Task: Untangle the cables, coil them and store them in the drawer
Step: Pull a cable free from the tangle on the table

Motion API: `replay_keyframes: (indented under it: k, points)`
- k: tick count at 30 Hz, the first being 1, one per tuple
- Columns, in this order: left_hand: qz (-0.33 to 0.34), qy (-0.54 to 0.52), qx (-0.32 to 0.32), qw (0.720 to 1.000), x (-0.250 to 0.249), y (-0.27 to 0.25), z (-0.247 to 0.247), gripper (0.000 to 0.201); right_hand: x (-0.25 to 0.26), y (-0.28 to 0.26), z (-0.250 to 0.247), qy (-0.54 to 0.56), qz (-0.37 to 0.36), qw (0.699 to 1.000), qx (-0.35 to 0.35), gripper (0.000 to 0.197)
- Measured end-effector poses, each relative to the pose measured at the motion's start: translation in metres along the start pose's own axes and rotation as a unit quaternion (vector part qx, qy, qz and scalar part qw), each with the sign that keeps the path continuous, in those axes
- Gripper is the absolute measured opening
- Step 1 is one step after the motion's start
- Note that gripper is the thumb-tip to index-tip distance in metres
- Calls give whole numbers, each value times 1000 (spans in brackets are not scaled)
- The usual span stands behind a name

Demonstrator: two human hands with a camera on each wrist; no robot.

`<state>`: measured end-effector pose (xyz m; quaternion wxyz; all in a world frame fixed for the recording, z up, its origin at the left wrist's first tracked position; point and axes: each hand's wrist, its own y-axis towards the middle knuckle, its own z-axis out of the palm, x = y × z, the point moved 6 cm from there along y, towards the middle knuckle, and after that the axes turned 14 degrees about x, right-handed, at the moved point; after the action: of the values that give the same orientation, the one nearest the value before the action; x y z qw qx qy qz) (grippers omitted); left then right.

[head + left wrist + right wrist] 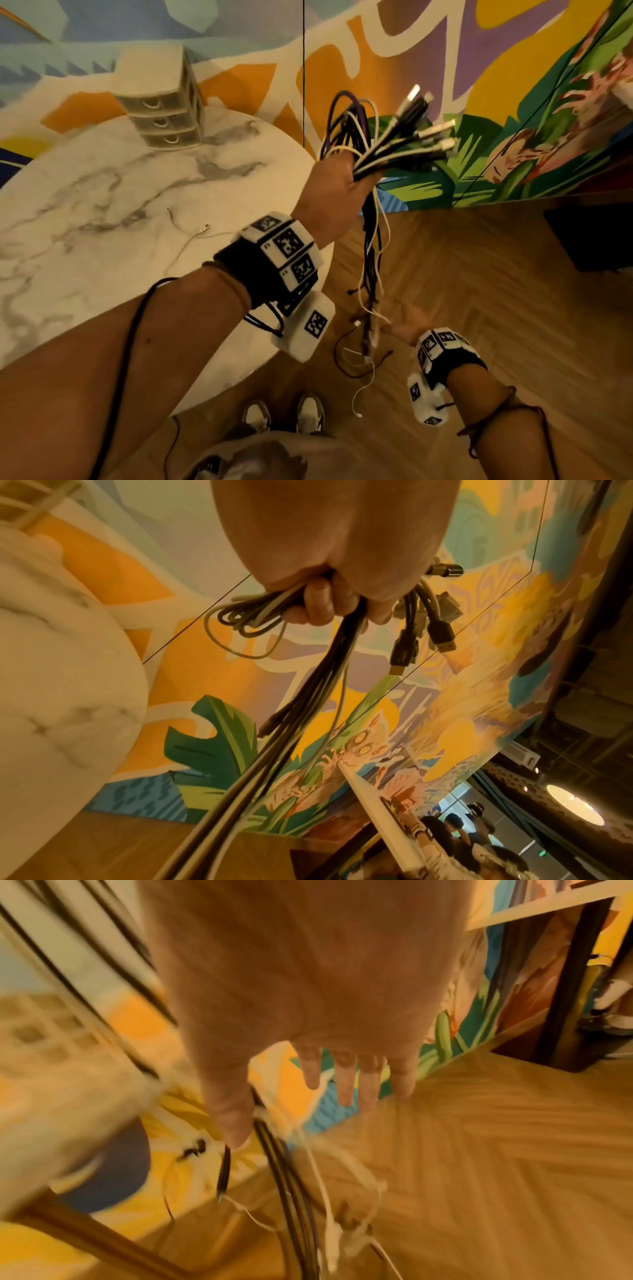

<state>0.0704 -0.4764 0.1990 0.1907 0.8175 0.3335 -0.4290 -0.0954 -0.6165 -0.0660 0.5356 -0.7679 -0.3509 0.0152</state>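
My left hand [344, 181] is raised beside the table and grips a bundle of black, white and purple cables [371, 240]. Their plugs [428, 132] fan out above the fist, and loops stick up behind it. The loose ends hang down toward the floor. In the left wrist view the fingers [320, 603] curl round the cable bundle [301, 710]. Lower down, my right hand [399, 325] is spread with straight fingers, its thumb [229, 1112] beside the hanging cables [291, 1183]. A small three-drawer unit [161, 102] stands shut at the back of the marble table [85, 205].
A thin white cable [197, 236] lies on the table near its right edge. Wooden floor [496, 291] stretches to the right, with my shoes [284, 414] below. A painted wall [513, 102] rises behind, and a dark cabinet [596, 236] stands at the right.
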Motion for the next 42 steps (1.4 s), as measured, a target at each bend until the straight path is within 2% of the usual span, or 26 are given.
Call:
replay_keyframes:
  k: [2, 4, 6, 7, 8, 12, 14, 16, 18, 22, 25, 27, 29, 31, 32, 34, 35, 36, 37, 38, 40, 42]
  points:
    - [-13, 0, 27, 1000, 7, -2, 13, 37, 45, -26, -26, 54, -146, 986, -51, 74]
    - [-31, 4, 48, 998, 15, -5, 24, 36, 88, -58, -51, 142, -277, 948, -62, 72]
    - [-42, 18, 56, 997, 25, -8, 33, 31, 122, -85, -67, 246, -354, 902, -22, 67]
    - [-45, 18, 59, 997, 30, -9, 38, 28, 136, -93, -71, 269, -381, 885, -1, 56]
    - [-45, 14, 64, 997, 33, -10, 41, 27, 150, -102, -72, 255, -396, 882, -1, 44]
    - [-48, 43, 97, 993, 39, -12, 40, 37, 174, -91, -65, 143, -350, 924, -51, 18]
    - [-51, 66, 101, 991, 44, -13, 28, 40, 161, -73, -67, 140, -321, 930, -112, 8]
    - [-78, 75, 79, 991, 51, -15, 8, 37, 132, -59, -76, 178, -260, 929, -196, 26]
    - [-106, 58, 38, 992, 55, -17, -13, 45, 98, -48, -76, 198, -196, 931, -234, 40]
    - [-95, -102, -46, 989, 55, -11, -37, 49, 48, -17, -50, 127, -91, 969, -191, 36]
    - [-93, -210, -30, 973, 49, -7, -25, 46, 20, 7, -32, 23, -9, 992, -126, 36]
    - [-80, -259, 6, 963, 43, -5, -6, 47, 17, 13, -24, -53, 13, 997, -58, 24]
    - [-75, -282, 49, 955, 40, -6, 18, 48, 36, 8, -28, -85, -53, 994, -40, 21]
    - [-80, -285, 85, 951, 40, -11, 40, 47, 73, -13, -39, 33, -204, 978, -20, 35]
    - [-86, -284, 92, 951, 39, -14, 46, 47, 91, -30, -43, 129, -280, 951, 22, 40]
    - [-110, -286, 92, 948, 47, -19, 54, 46, 125, -68, -51, 300, -407, 852, 134, 48]
    - [-121, -299, 90, 942, 48, -23, 55, 41, 137, -86, -54, 366, -441, 800, 179, 56]
    - [-126, -301, 89, 941, 49, -25, 58, 31, 148, -102, -58, 397, -458, 769, 203, 62]
    - [-126, -275, 95, 948, 48, -28, 59, 28, 156, -111, -60, 390, -462, 772, 198, 65]
    - [-121, -234, 104, 959, 46, -31, 62, 36, 165, -119, -60, 364, -461, 789, 180, 61]
    - [-129, -203, 120, 963, 47, -38, 68, 39, 179, -121, -56, 282, -454, 837, 120, 39]
    - [-147, -187, 105, 966, 49, -43, 64, 42, 186, -117, -53, 278, -429, 854, 93, 33]
